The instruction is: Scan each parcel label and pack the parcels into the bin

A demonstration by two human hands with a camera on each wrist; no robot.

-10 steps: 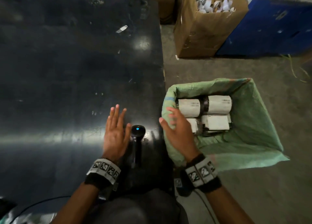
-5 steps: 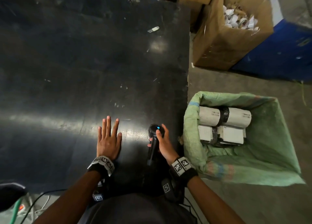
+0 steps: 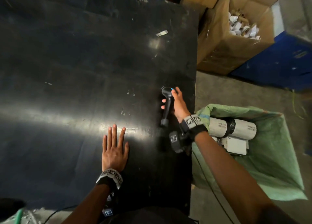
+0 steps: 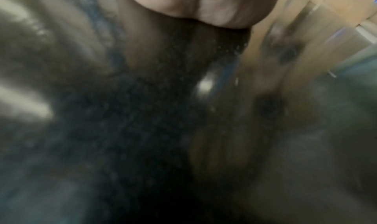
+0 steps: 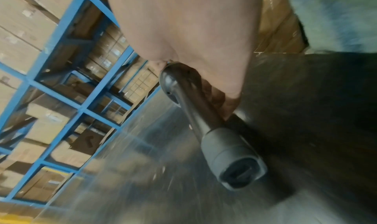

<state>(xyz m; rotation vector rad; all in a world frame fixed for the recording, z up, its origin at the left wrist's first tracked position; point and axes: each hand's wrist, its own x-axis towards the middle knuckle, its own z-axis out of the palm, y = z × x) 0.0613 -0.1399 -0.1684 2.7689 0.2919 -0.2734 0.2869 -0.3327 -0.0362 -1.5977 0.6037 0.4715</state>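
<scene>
My right hand (image 3: 175,102) grips the handle of the black barcode scanner (image 3: 166,105) near the right edge of the black table (image 3: 84,63); the scanner's head with a blue light points away from me. In the right wrist view the scanner (image 5: 214,130) runs under my palm, its butt end toward the camera. My left hand (image 3: 114,149) lies flat on the table, fingers straight and spread. Rolled white parcels (image 3: 236,127) with labels and black tape lie in the green-lined bin (image 3: 278,164) on the floor at the right. The left wrist view is dark and blurred.
An open cardboard box (image 3: 228,43) with paper scraps stands on the floor behind the bin, beside a blue panel (image 3: 278,63). A small white scrap (image 3: 161,33) lies on the far table. Blue shelving (image 5: 61,66) with cartons shows in the right wrist view.
My right hand left the bin's rim, took hold of the scanner beside my left hand and carried it forward along the table's right side. The left hand stayed flat on the table.
</scene>
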